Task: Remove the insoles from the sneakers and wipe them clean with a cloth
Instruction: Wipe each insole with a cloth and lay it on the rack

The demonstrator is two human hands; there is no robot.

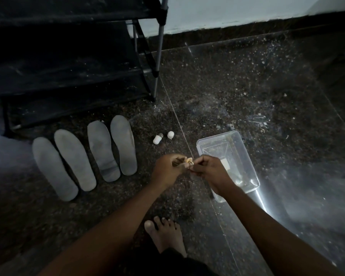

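Both hands meet at centre frame, left hand [167, 169] and right hand [209, 169] each pinching a small pale object [188, 161], just left of a clear plastic tub [215, 137] holding a white block [225, 163], while four grey insoles [74, 160] lie side by side at left.

Insoles, four, grey, scuffed. They lie flat on the floor, side by side in a row, well to the left of my left hand [167, 170], toes pointing away from me: outermost insole [53, 169], second insole [74, 159], third insole [103, 151], nearest insole [123, 144].
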